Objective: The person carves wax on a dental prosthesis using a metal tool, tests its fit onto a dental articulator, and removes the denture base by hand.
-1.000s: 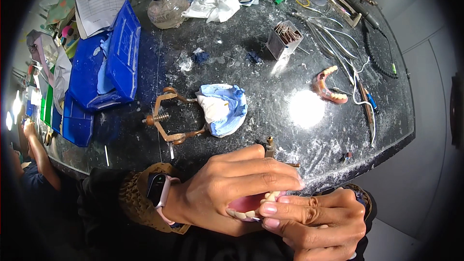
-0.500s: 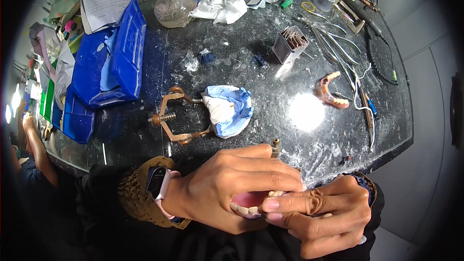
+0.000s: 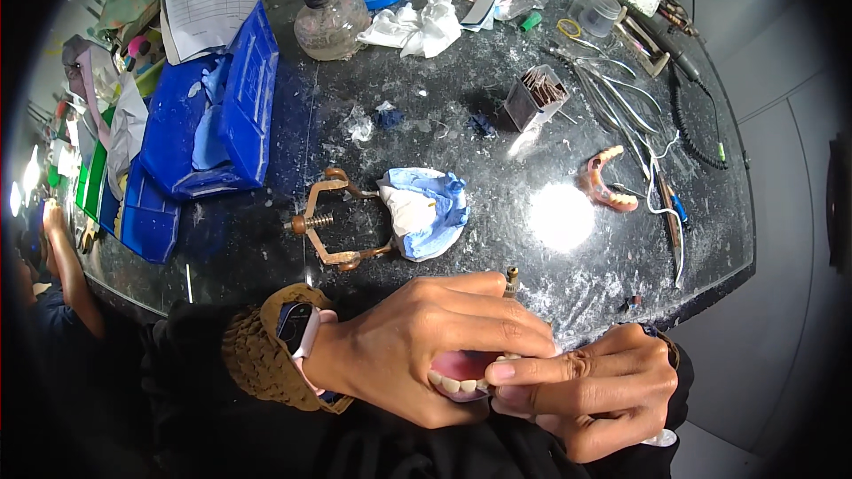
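Note:
Close to my body, my left hand (image 3: 435,328) curls around a denture (image 3: 457,385) with cream front teeth and a pink base showing inside. From the right, my right hand (image 3: 603,390) pinches thumb and forefinger at the right end of that tooth row. The fingertips hide whatever lies between them. A brass screw end (image 3: 512,277) pokes up behind my left fingers; what it belongs to is hidden. Beyond the hands lies a blue and white dental cast (image 3: 448,222), attached to a brass-coloured articulator (image 3: 311,222).
On the right are a loose pink denture arch (image 3: 621,202), metal hand tools (image 3: 621,115) and a bur box (image 3: 535,99). Far left stand blue bins (image 3: 250,115) with a paper sheet (image 3: 213,0). A glass bottle (image 3: 328,27) and crumpled tissue (image 3: 417,28) sit behind. Another person's arm (image 3: 71,257) shows left.
The view has shifted slightly, so the bench things sit a little lower. My right fingers have shifted slightly against the denture; my left hand keeps its hold.

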Action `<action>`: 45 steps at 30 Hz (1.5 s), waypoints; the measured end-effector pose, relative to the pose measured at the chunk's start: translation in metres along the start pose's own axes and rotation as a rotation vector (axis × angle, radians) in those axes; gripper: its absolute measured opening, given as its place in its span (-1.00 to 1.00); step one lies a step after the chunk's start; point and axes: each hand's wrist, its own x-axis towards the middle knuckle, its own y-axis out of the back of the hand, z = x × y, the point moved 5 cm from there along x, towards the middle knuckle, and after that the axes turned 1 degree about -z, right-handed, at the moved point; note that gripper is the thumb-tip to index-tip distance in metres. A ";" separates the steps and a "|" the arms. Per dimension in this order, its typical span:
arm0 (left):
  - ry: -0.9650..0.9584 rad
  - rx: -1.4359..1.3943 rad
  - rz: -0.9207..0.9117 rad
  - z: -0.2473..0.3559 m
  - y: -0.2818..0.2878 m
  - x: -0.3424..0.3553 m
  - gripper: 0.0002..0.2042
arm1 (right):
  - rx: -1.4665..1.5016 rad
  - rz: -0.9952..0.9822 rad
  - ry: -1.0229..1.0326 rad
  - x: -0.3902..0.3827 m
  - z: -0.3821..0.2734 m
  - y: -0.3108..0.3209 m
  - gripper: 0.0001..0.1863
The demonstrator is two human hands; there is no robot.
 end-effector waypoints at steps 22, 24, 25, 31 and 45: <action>0.009 -0.007 0.001 -0.001 0.001 0.001 -0.58 | 0.081 -0.017 -0.027 0.002 0.007 0.000 -0.50; 0.011 -0.003 0.003 -0.001 0.000 0.001 -0.59 | 0.082 0.003 -0.057 -0.001 0.004 0.000 -0.53; 0.008 -0.002 0.002 -0.001 0.001 0.002 -0.59 | 0.189 0.042 -0.174 -0.004 0.006 0.001 -0.57; 0.008 -0.040 0.002 0.002 -0.001 0.003 -0.59 | 0.266 0.009 -0.091 -0.004 0.012 0.005 -0.75; 0.005 0.004 -0.006 -0.001 -0.002 0.001 -0.57 | 0.157 -0.027 -0.061 -0.003 0.008 0.001 -0.67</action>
